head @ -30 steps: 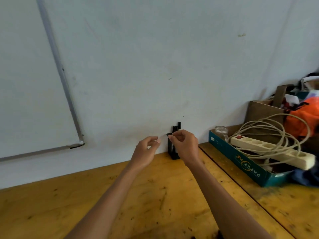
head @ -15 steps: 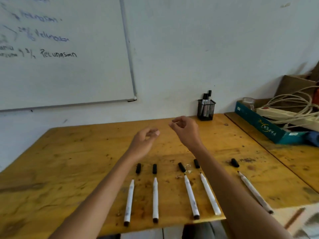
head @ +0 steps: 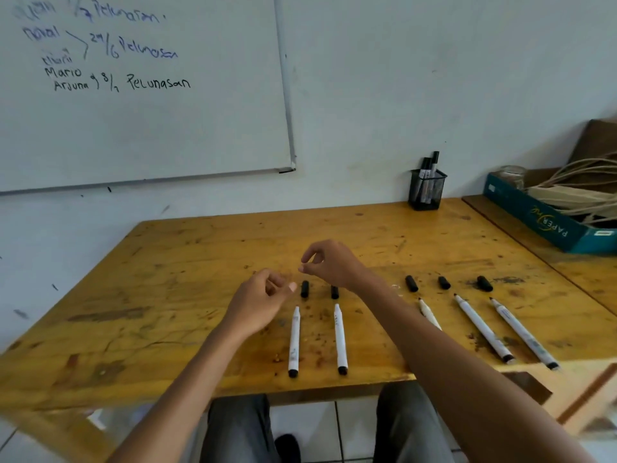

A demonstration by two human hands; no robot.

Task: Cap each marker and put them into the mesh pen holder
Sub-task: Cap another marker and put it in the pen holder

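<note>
Few markers [head: 430, 169] in mesh pen holder [head: 417, 195]; left hand [head: 262, 297], right hand [head: 332, 264] relaxed, empty.

Left grip [head: 263, 295] and right grip [head: 329, 265] have drawn back from the mesh pen holder [head: 426, 192] to above the caps [head: 304, 289].
</note>
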